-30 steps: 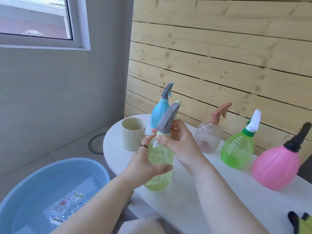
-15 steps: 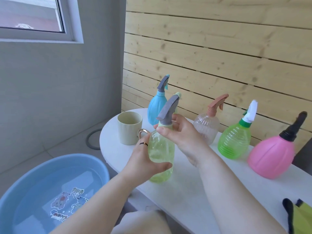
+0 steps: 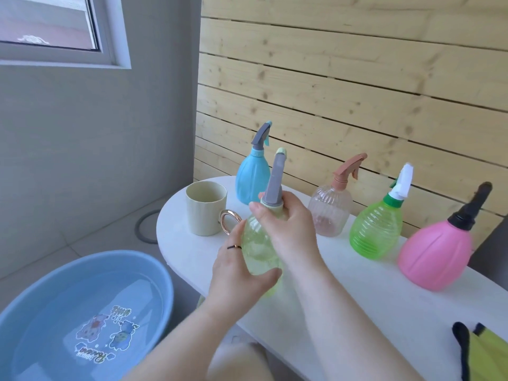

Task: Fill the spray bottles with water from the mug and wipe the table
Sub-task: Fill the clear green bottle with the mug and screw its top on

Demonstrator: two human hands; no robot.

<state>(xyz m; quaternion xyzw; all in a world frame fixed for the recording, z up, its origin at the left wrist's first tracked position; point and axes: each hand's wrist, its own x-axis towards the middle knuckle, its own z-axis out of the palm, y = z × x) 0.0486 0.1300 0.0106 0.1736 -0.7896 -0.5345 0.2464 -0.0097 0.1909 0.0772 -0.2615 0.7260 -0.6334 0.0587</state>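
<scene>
Head view: left hand [image 3: 233,276] gripped the pale green bottle [image 3: 257,248] beside the mug [image 3: 204,213]; right hand [image 3: 288,232], fingers curled, clasped its cap [image 3: 273,185], probably unscrewing.

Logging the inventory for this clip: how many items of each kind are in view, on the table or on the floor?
Spray bottles: 5 (blue bottle, yellow-green bottle, clear pink bottle, green bottle, pink bottle)
Mug: 1
Basin: 1
Cloth: 1
Total: 8
</scene>
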